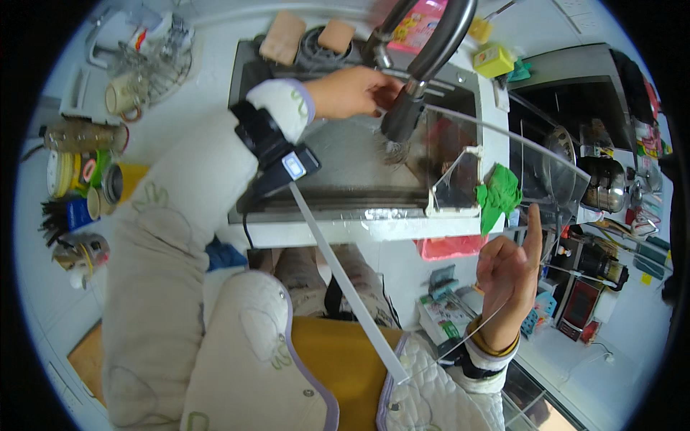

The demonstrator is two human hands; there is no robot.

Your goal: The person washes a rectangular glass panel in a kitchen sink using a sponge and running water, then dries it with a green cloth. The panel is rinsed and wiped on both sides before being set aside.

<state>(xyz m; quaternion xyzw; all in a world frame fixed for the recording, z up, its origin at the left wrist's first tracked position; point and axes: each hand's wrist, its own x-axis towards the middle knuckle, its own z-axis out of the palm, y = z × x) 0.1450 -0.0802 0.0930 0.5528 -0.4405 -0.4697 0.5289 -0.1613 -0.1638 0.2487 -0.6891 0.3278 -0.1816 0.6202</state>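
My left hand (350,96) reaches over the sink (334,156), with its fingertips partly hidden behind the dark faucet spray head (401,116). Whether they grip anything is unclear. A large clear panel with a white edge strip (345,280) slants across the view, from my left wrist to the right of the sink. Near its right side is my right hand (506,269), index finger extended and the others curled. The panel's thin edge crosses in front of that wrist; I cannot tell whether the hand grips it. Water appears to run from the spray head.
A white-framed corner piece (431,207) lies at the sink's front right, beside a green cloth (501,194). Two sponges (283,37) sit behind the sink. Mugs (118,97) and jars (59,172) stand at left. A metal pot (602,183) is at right.
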